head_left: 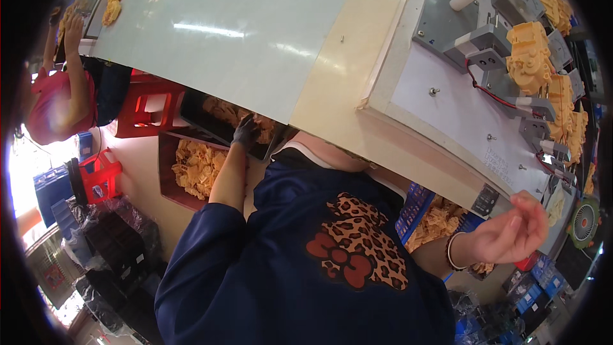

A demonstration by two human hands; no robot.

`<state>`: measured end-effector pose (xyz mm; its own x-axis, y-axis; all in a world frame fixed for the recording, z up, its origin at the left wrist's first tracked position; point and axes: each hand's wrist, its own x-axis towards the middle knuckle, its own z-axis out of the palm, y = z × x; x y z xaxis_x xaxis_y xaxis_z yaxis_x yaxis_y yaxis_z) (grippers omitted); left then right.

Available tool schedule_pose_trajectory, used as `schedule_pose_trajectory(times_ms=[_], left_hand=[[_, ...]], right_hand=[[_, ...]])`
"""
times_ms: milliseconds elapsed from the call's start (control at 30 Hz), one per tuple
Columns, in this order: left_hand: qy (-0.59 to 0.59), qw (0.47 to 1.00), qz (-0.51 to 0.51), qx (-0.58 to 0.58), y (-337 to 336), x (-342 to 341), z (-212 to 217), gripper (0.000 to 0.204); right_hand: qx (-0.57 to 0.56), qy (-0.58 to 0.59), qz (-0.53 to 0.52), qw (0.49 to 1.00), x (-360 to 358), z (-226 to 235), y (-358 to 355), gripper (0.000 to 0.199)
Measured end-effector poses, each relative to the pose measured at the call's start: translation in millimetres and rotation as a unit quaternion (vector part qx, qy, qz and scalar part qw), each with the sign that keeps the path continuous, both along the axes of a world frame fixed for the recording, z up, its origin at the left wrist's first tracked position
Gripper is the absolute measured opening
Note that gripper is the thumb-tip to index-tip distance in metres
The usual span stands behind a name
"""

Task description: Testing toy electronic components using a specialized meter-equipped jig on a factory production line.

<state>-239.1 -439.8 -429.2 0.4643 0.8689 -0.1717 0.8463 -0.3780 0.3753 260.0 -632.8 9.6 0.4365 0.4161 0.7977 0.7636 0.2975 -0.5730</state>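
Note:
My left hand (246, 131), in a dark glove, reaches down beside my body into a black tray (198, 112) of small yellow plastic parts (223, 112) under the bench. Its fingers rest among the parts, and I cannot see whether they hold one. My right hand (511, 230) is bare, with a bead bracelet at the wrist. It hovers at the bench's near edge with fingers loosely curled and apart, nothing visible in them. Above it a white work board (460, 115) carries grey metal fixtures (485, 48) with red wires and yellow plastic housings (530, 57).
A pale green belt surface (223, 32) runs across the bench. A red bin (167, 172) of yellow parts and red crates (150, 112) stand at the left. A blue crate (415, 201) of parts sits under the bench. A co-worker in red (57, 105) works at far left. A small green fan (584, 222) is at right.

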Motion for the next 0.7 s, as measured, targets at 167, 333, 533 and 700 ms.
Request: schedule_pose_trajectory(times_ms=[167,333,533,700], left_hand=[[-0.273,0.924,0.206,-0.170,38.4,-3.7,5.1,0.030],[-0.134,0.803,-0.035,-0.580,57.1,97.6,301.3,0.021],[-0.478,0.609,-0.524,-0.355,30.2,231.0,452.0,0.015],[-0.445,0.852,-0.267,0.071,0.8,323.7,463.8,0.014]], right_hand=[[-0.042,0.021,0.049,0.998,-2.4,-7.8,0.3,0.030],[-0.087,0.010,-0.016,0.996,11.1,2.3,-15.1,0.017],[-0.277,-0.075,-0.026,0.958,11.5,32.3,44.2,0.013],[-0.297,-0.039,0.014,0.954,23.6,8.7,51.4,0.013]])
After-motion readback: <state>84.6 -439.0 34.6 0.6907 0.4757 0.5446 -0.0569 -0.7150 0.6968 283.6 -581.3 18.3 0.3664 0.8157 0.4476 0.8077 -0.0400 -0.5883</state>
